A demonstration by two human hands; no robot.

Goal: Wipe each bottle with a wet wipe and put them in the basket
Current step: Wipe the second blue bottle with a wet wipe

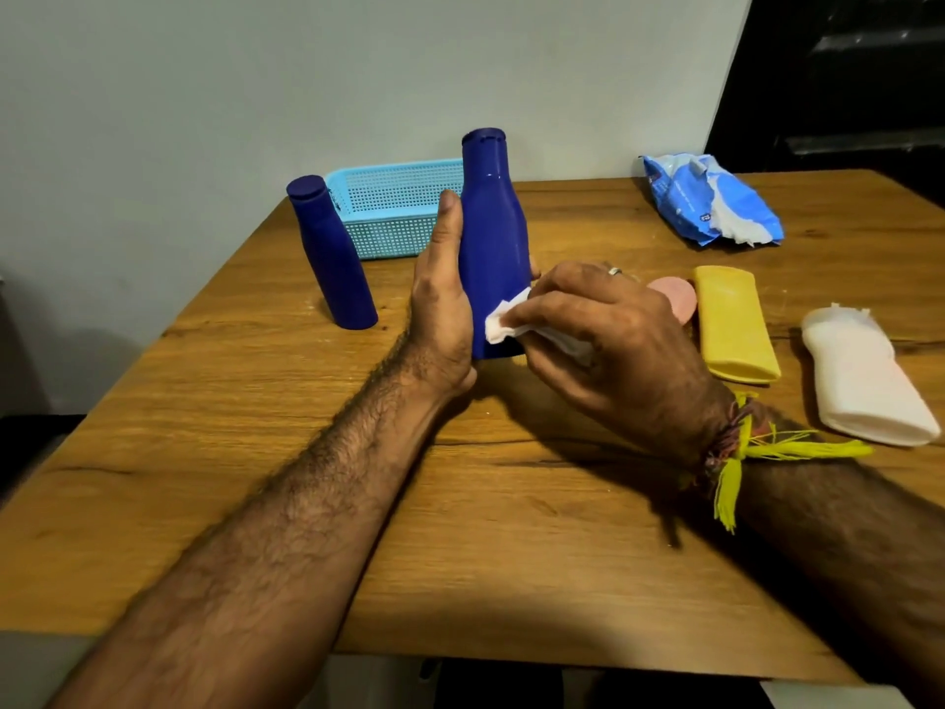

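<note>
My left hand [442,304] grips a dark blue bottle [491,232] that stands upright at the middle of the table, thumb up its left side. My right hand [608,335] pinches a white wet wipe [503,324] and presses it against the bottle's lower right side. A second dark blue bottle [332,255] stands upright to the left, apart from both hands. Behind the two bottles sits a light blue perforated basket [394,212] with nothing visible inside. To the right lie a yellow bottle [734,324] with a pink cap [677,296] and a white bottle [864,378], both on their sides.
A blue and white pack of wet wipes [711,199] lies open at the back right of the wooden table [460,529]. A pale wall rises just behind the basket. The table's near edge runs below my forearms.
</note>
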